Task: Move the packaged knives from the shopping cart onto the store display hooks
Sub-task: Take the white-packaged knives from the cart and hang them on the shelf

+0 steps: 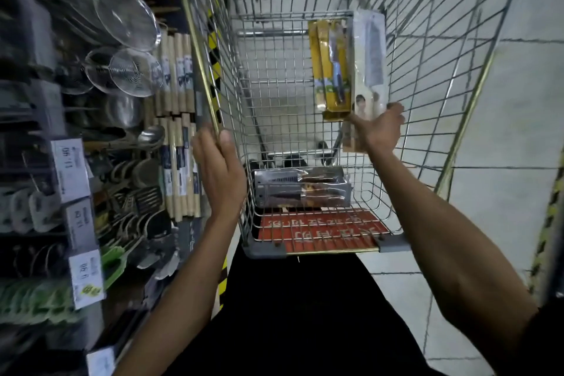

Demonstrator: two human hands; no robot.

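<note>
Head view, left to right: left hand (219, 171) clasps the rim of the silver wire shopping cart (195, 40); flat silver knife packs (302, 188) lie on the cart floor, lower centre. Right hand (380, 128) holds a yellow-carded knife pack (332, 70) and a white-carded cleaver pack (367, 61) by their lower ends, centre right. Likely stiff, slick, blade-heavy cards; grip the card edge and leave the far end free.

Wire shopping cart (427, 55), stacked silver knife packages (302, 189) lying on its floor

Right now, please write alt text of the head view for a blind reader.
The right hand holds packaged knives upright over the shopping cart while the left hand grips its left rim. More knife packs lie inside; utensils hang at left.
</note>
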